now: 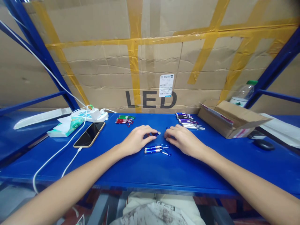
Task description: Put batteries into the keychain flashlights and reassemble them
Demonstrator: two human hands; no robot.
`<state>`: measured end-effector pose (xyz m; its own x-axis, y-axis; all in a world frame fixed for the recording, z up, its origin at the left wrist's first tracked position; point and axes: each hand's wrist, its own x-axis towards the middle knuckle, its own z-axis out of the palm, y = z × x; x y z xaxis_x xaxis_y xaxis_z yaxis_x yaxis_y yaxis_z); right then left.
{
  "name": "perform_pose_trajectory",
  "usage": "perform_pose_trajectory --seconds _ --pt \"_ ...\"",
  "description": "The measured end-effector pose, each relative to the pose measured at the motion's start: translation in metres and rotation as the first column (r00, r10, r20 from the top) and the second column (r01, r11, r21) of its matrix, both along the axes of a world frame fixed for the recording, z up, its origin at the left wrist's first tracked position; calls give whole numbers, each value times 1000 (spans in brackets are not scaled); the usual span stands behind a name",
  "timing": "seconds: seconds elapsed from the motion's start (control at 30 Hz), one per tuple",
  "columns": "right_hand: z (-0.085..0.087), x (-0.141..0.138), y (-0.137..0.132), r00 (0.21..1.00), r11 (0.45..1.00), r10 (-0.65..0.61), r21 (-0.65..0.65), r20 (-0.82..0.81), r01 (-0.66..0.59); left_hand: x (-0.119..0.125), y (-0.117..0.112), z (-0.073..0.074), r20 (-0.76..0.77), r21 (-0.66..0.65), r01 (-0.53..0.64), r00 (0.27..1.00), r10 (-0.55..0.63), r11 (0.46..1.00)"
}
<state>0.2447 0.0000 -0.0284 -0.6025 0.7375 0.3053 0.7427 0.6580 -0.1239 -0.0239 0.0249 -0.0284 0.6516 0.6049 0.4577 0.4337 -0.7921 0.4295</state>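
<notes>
Between the thumb and fingertips of my left hand (138,139) is a small blue piece with a round silver end (158,133), which looks like part of a mini flashlight. Facing it, my right hand (184,139) is closed in a pinch. A bit of blue shows by its fingers, but the rest of what it holds is hidden. Just in front of my hands, two blue mini flashlights (152,149) with blue carabiner clips lie side by side on the blue table (150,175).
Green and red mini flashlights (124,119) lie at the back left; purple, black and silver ones (187,121) at the back right. A phone (90,134), tissue pack (67,126) and power strip (98,115) are left. An open cardboard box (231,120) and black mouse (263,144) are right.
</notes>
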Motion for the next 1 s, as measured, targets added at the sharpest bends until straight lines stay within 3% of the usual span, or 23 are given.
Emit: perform_pose_trajectory --seconds 0.33,1.0 --pt "15 -11 -15 911 996 91 46 -403 -79 0 0 -1 -32 28 -8 999 9 1000" --pt "6 -11 -9 922 999 38 -20 -386 -50 1 -4 1 23 19 16 1000 -16 1000"
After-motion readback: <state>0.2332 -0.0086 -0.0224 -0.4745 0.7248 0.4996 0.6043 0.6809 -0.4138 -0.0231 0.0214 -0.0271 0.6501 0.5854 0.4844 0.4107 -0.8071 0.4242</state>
